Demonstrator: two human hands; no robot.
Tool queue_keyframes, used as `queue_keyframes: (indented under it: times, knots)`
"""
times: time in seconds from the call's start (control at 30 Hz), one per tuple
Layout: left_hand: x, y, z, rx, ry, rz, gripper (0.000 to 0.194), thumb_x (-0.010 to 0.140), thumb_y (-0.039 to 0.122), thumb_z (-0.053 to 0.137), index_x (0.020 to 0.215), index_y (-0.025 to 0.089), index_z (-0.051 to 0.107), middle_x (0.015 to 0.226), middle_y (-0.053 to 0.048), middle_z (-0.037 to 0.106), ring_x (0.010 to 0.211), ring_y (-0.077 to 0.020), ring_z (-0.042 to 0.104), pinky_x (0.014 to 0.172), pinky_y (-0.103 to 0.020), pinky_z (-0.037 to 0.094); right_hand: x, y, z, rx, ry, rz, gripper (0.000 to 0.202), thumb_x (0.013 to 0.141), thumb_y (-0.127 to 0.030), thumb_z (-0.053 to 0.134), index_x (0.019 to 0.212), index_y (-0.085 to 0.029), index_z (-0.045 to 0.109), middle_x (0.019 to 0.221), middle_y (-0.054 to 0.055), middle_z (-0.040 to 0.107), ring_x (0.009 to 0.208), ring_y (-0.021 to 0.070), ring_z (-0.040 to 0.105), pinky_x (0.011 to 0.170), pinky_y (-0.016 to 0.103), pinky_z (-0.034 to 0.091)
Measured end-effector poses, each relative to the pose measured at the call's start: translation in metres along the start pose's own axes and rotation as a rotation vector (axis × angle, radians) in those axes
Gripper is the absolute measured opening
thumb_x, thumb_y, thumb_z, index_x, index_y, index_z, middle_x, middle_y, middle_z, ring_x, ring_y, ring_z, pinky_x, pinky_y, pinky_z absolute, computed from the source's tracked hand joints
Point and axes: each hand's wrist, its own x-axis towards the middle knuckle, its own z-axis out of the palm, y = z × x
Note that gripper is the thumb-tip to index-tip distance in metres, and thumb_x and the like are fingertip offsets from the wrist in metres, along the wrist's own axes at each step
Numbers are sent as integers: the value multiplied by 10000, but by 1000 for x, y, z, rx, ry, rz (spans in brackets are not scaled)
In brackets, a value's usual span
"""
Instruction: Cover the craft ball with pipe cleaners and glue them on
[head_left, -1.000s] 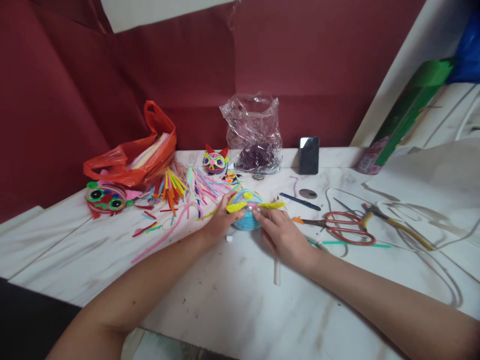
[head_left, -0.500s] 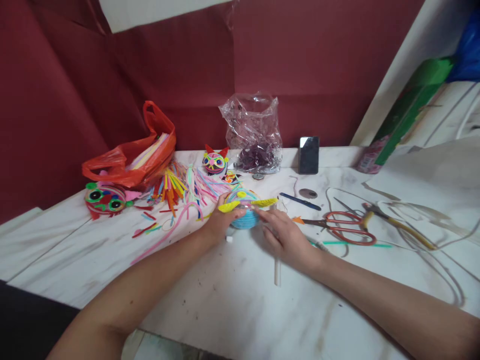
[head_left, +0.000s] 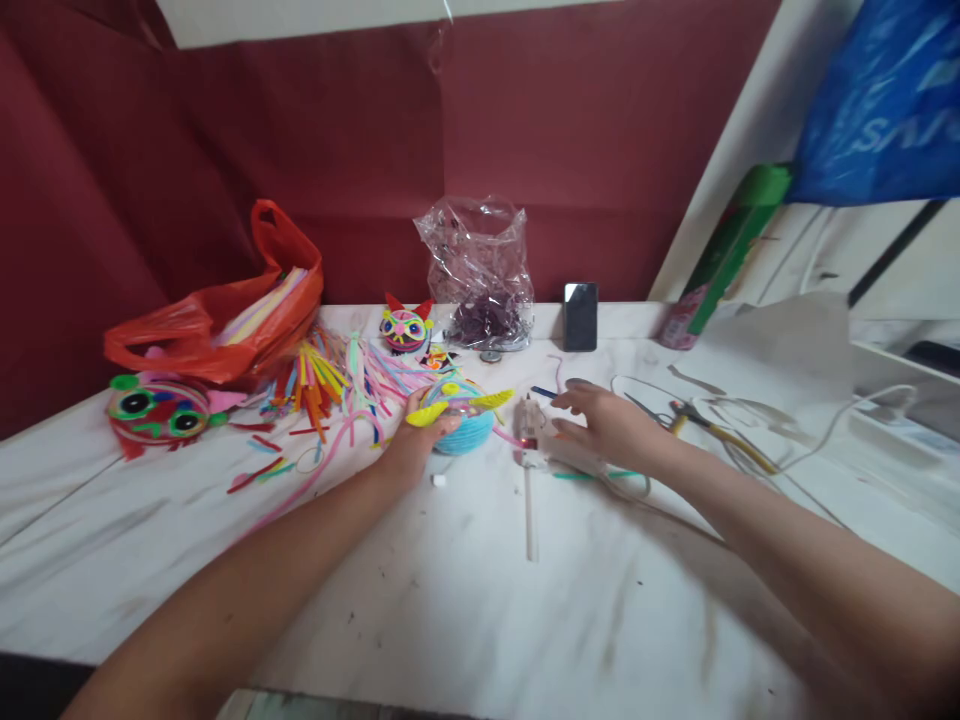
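My left hand [head_left: 412, 440] is closed around the side of a round craft ball [head_left: 461, 432]. The ball is wrapped in blue chenille stems, with two yellow ear-like pieces sticking out and a yellow dot on top. It is held just above the table. My right hand [head_left: 604, 425] is apart from the ball, its fingers spread and nothing seen in them. Just left of those fingers stands a clear hot glue gun [head_left: 530, 425] with a small red light and a glue stick [head_left: 532, 515] coming out of its back. A blue pen-like stick [head_left: 543, 392] shows beyond the fingertips. The scissors are mostly hidden by my right hand.
At left are a red plastic bag [head_left: 281, 325], loose chenille stems [head_left: 319, 390] and a finished-looking red face [head_left: 161, 415]. A smaller red-eared face [head_left: 406, 328], a clear bag [head_left: 484, 290] and a phone [head_left: 580, 318] stand behind. Pliers [head_left: 724, 437] and cables lie at right.
My right hand has left the craft ball and moved right, past the glue gun, its fingers spreading. My left hand still holds the ball. The view has turned to the right.
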Motion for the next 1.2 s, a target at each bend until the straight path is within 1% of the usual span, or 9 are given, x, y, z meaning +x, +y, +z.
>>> queue_keyframes:
  times: [0.17, 0.4, 0.5, 0.6, 0.7, 0.77, 0.9, 1.03, 1.2]
  knots:
    - [-1, 0, 4, -43, 62, -3, 754, 552, 196, 781, 1229, 225, 451, 903, 9, 681, 809, -158, 640, 774, -290, 469, -15, -1, 12, -206, -232, -76, 283, 819, -361, 558, 1007, -173, 654, 1002, 127, 654, 1001, 273, 557, 808, 327, 421]
    - [0, -4, 1, -90, 89, 28, 724, 532, 194, 793, 1184, 225, 479, 898, 8, 685, 800, -158, 647, 779, -296, 479, -17, -10, 43, -270, -169, 43, 262, 761, -159, 497, 999, -118, 599, 1025, 157, 629, 982, 288, 538, 785, 348, 410]
    - [0, -4, 0, -118, 86, 34, 719, 533, 191, 791, 1183, 222, 487, 882, 6, 686, 794, -162, 649, 788, -307, 484, -19, -6, 50, -248, -81, 55, 261, 752, -122, 463, 974, -101, 599, 1012, 172, 622, 990, 291, 539, 823, 357, 408]
    - [-2, -3, 1, -135, 91, 33, 717, 533, 191, 793, 1181, 222, 488, 906, -7, 689, 807, -167, 650, 789, -311, 485, -25, -2, 46, -138, 96, 105, 257, 734, -129, 459, 957, -112, 585, 981, 162, 619, 937, 275, 564, 783, 346, 429]
    - [-2, -3, 1, -129, 121, 30, 679, 532, 193, 795, 1145, 224, 505, 895, -4, 684, 811, -167, 646, 781, -307, 483, -34, -5, 32, 122, 273, 235, 210, 764, -274, 484, 908, -149, 571, 834, 101, 624, 735, 232, 585, 627, 319, 442]
    - [-1, -5, 1, -122, 125, 28, 664, 541, 190, 788, 1140, 223, 503, 875, 2, 679, 807, -164, 643, 782, -304, 480, -42, -12, 23, 374, 322, 270, 263, 804, -381, 455, 891, -166, 579, 751, 59, 613, 609, 190, 559, 550, 300, 434]
    - [-2, -8, 2, -83, 111, 40, 683, 569, 175, 765, 1184, 232, 474, 929, -10, 670, 840, -161, 636, 784, -298, 478, -58, -29, 17, 706, 105, 165, 380, 817, -478, 443, 965, -181, 627, 776, 42, 651, 570, 160, 570, 496, 269, 452]
    - [-6, -9, 2, -7, 98, 68, 685, 593, 188, 764, 1203, 243, 456, 1013, -16, 639, 888, -154, 617, 773, -270, 481, -65, -40, 24, 653, -25, 110, 342, 809, -452, 471, 916, -200, 676, 818, 49, 682, 710, 195, 622, 545, 267, 480]
    - [-8, -10, 3, 65, 84, 54, 719, 594, 227, 795, 1223, 249, 448, 1106, -43, 596, 1001, -215, 585, 793, -301, 491, -62, -45, 27, 635, -51, 145, 348, 816, -436, 431, 878, -194, 673, 762, 47, 662, 661, 189, 600, 521, 271, 466]
